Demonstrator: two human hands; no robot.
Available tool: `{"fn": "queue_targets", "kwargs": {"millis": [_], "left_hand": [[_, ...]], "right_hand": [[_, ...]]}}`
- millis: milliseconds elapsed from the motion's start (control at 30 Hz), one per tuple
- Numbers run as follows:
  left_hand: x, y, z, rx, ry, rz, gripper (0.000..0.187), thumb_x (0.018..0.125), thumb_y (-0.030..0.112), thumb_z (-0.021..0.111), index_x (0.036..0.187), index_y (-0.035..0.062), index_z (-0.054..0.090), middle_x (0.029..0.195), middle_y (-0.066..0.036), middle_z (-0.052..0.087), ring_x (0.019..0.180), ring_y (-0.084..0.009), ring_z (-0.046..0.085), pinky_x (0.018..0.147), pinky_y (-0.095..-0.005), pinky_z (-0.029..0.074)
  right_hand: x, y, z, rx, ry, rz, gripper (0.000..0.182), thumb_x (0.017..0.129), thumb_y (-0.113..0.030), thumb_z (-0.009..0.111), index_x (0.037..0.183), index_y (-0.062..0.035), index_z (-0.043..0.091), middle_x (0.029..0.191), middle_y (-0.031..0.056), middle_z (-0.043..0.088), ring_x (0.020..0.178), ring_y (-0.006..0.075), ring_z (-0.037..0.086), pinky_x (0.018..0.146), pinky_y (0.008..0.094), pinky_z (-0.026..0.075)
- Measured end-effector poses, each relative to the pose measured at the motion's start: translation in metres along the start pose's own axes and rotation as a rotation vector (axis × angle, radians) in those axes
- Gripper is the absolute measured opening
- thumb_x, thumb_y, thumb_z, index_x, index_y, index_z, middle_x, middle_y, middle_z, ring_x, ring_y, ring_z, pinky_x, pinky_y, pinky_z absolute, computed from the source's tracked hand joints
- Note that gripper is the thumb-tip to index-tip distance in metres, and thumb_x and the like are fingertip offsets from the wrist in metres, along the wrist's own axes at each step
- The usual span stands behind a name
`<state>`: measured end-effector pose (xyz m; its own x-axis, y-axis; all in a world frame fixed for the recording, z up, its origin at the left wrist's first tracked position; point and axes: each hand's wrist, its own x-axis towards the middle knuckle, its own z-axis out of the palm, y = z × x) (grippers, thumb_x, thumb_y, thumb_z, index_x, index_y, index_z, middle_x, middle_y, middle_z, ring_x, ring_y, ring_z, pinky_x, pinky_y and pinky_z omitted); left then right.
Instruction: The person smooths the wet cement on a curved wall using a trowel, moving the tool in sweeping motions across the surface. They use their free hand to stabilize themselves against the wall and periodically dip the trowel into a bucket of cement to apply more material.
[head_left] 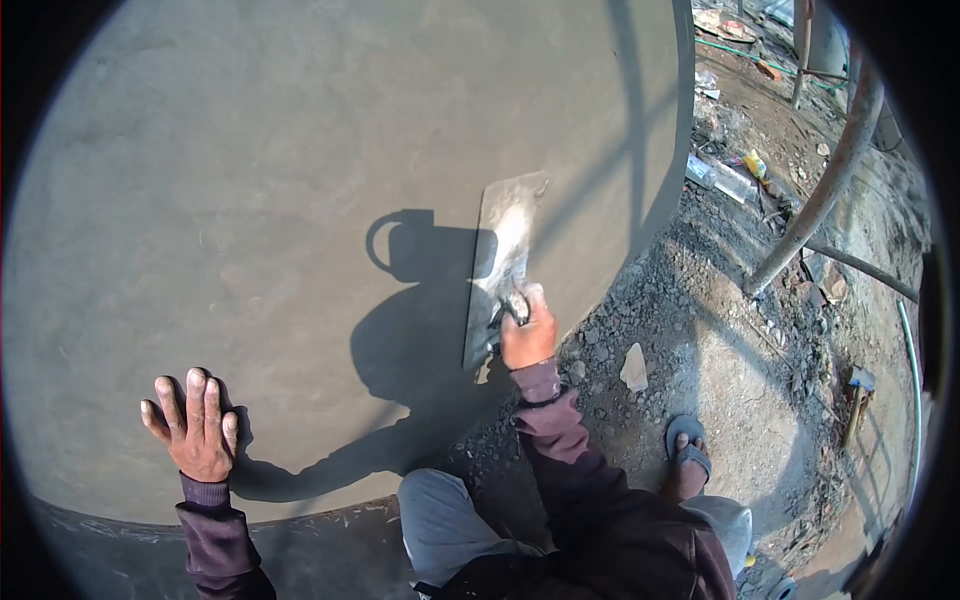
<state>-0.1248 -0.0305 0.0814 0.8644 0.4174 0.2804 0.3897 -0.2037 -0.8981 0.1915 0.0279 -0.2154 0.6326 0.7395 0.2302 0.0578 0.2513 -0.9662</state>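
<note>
A smooth grey plastered wall (250, 130) fills the left and middle of the view. My right hand (530, 328) is wrapped round the handle of a metal trowel (512, 225), whose long blade lies along the wall surface and catches the sunlight. At the lower left, my left hand (203, 430) rests against the plaster with its fingers spread, holding nothing. My shadow falls on the wall between the two hands.
Rubble and gravel (640, 300) cover the ground at the right. A rusty metal pole (825, 190) slants across it. Plastic bottles (735, 183), a hammer (857, 400) and a pale hose (912, 370) lie there. My sandalled foot (688, 465) is below.
</note>
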Motion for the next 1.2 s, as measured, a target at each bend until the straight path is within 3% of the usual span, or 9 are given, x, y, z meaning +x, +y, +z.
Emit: {"fn": "queue_targets", "kwargs": {"millis": [100, 367, 533, 733, 800, 933, 967, 1067, 1200], "left_hand": [[-0.001, 0.003, -0.001, 0.016, -0.013, -0.026, 0.043, 0.099, 0.036, 0.036, 0.132, 0.0130, 0.050, 0.142, -0.002, 0.043, 0.137, -0.0354, 0.028, 0.112, -0.0559, 0.011], [-0.004, -0.001, -0.004, 0.002, -0.034, 0.005, 0.042, 0.098, 0.036, 0.036, 0.129, 0.0144, 0.054, 0.142, 0.001, 0.044, 0.137, -0.0323, 0.029, 0.112, -0.0553, 0.013], [0.000, 0.002, -0.005, 0.020, -0.046, -0.018, 0.041, 0.097, 0.036, 0.038, 0.130, 0.0148, 0.053, 0.142, 0.002, 0.044, 0.137, -0.0304, 0.029, 0.112, -0.0548, 0.012], [-0.003, -0.005, -0.006, -0.040, -0.059, 0.033, 0.041, 0.097, 0.034, 0.041, 0.132, 0.0157, 0.051, 0.143, 0.002, 0.042, 0.138, -0.0288, 0.028, 0.113, -0.0530, 0.011], [-0.039, -0.020, -0.010, -0.012, -0.115, 0.015, 0.041, 0.097, 0.034, 0.038, 0.132, 0.0152, 0.051, 0.144, -0.001, 0.041, 0.138, -0.0303, 0.029, 0.113, -0.0528, 0.012], [-0.117, -0.023, 0.002, 0.020, 0.018, -0.186, 0.042, 0.098, 0.034, 0.036, 0.131, 0.0135, 0.051, 0.143, -0.004, 0.042, 0.136, -0.0326, 0.030, 0.112, -0.0524, 0.015], [-0.128, -0.023, 0.005, 0.017, 0.037, -0.228, 0.042, 0.098, 0.034, 0.036, 0.131, 0.0131, 0.051, 0.143, -0.005, 0.042, 0.136, -0.0331, 0.031, 0.112, -0.0522, 0.015], [-0.116, -0.020, 0.007, 0.011, 0.123, -0.255, 0.042, 0.099, 0.034, 0.035, 0.130, 0.0117, 0.053, 0.140, -0.005, 0.045, 0.134, -0.0337, 0.034, 0.111, -0.0521, 0.017], [-0.114, -0.018, 0.007, 0.007, 0.147, -0.276, 0.043, 0.099, 0.035, 0.035, 0.129, 0.0107, 0.054, 0.138, -0.005, 0.048, 0.133, -0.0339, 0.036, 0.111, -0.0521, 0.018]], "right_hand": [[0.146, -0.036, -0.060, 0.174, 0.067, 0.098, 0.034, 0.079, 0.008, 0.051, 0.111, 0.0001, 0.055, 0.060, 0.0017, 0.054, 0.040, 0.0060, 0.044, 0.038, 0.0235, 0.038], [-0.109, 0.025, 0.067, -0.091, -0.128, 0.077, 0.035, 0.084, -0.034, 0.064, 0.113, -0.0149, 0.066, 0.106, 0.0094, 0.067, 0.100, 0.0249, 0.062, 0.087, 0.0391, 0.049], [0.121, -0.129, -0.051, -0.014, -0.074, 0.190, 0.035, 0.078, 0.001, 0.056, 0.113, -0.0019, 0.054, 0.101, 0.0145, 0.065, 0.093, 0.0259, 0.065, 0.072, 0.0325, 0.052], [-0.100, -0.043, 0.045, -0.107, -0.060, -0.302, 0.054, 0.068, 0.001, 0.060, 0.122, -0.0078, 0.056, 0.103, 0.0245, 0.063, 0.097, 0.0429, 0.060, 0.083, 0.0435, 0.049], [-0.104, -0.026, 0.042, 0.046, -0.250, 0.010, 0.048, 0.070, 0.004, 0.055, 0.117, -0.0060, 0.057, 0.104, 0.0270, 0.061, 0.098, 0.0365, 0.063, 0.082, 0.0367, 0.050], [0.040, -0.110, 0.008, 0.046, 0.005, -0.268, 0.038, 0.072, 0.005, 0.055, 0.109, 0.0036, 0.055, 0.097, 0.0175, 0.063, 0.087, 0.0232, 0.064, 0.080, 0.0297, 0.049], [0.078, -0.140, -0.004, -0.033, 0.038, -0.287, 0.034, 0.073, 0.004, 0.056, 0.107, -0.0002, 0.057, 0.095, 0.0213, 0.065, 0.089, 0.0343, 0.065, 0.079, 0.0354, 0.050], [0.131, -0.173, -0.017, -0.138, 0.069, -0.362, 0.034, 0.072, 0.006, 0.053, 0.106, 0.0019, 0.057, 0.095, 0.0211, 0.065, 0.089, 0.0316, 0.066, 0.080, 0.0338, 0.050], [-0.039, -0.048, 0.031, -0.260, 0.081, -0.256, 0.045, 0.072, 0.001, 0.055, 0.116, -0.0043, 0.056, 0.100, 0.0225, 0.063, 0.098, 0.0385, 0.062, 0.085, 0.0358, 0.048]]}}
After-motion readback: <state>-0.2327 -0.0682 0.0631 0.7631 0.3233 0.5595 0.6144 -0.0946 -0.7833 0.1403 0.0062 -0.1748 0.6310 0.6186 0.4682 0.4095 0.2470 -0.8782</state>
